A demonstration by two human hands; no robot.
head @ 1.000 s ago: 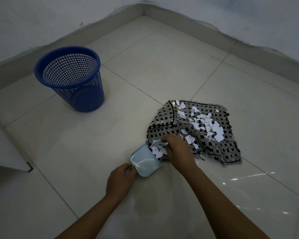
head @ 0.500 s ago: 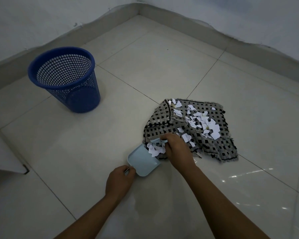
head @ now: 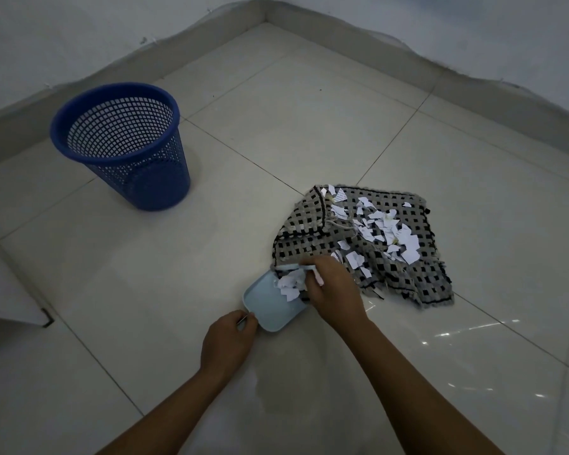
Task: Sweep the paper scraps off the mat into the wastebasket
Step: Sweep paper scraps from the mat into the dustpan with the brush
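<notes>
1. Gripping brush [head: 299,267], right hand [head: 334,288]; more scraps [head: 289,285] pulled onto dustpan [head: 270,305] than earlier.
2. Pinching dustpan handle, left hand [head: 225,344] (unmoved).
3. Lying on mat [head: 404,270] mostly; wastebasket [head: 122,146] well apart.

Colours & patterns, head view. Round plastic mesh wastebasket [head: 120,142]: deep blue throughout, w/ a regular grid of small square holes showing pale floor through. Rumpled woven mat [head: 309,239]: grey-beige & black check, black edging. Torn paper scraps [head: 388,228]: white, some w/ faint dark print. Small plastic dustpan [head: 270,308]: pale blue, plain. Glossy floor tiles [head: 309,110]: off-white, thin dark grout lines.
</notes>
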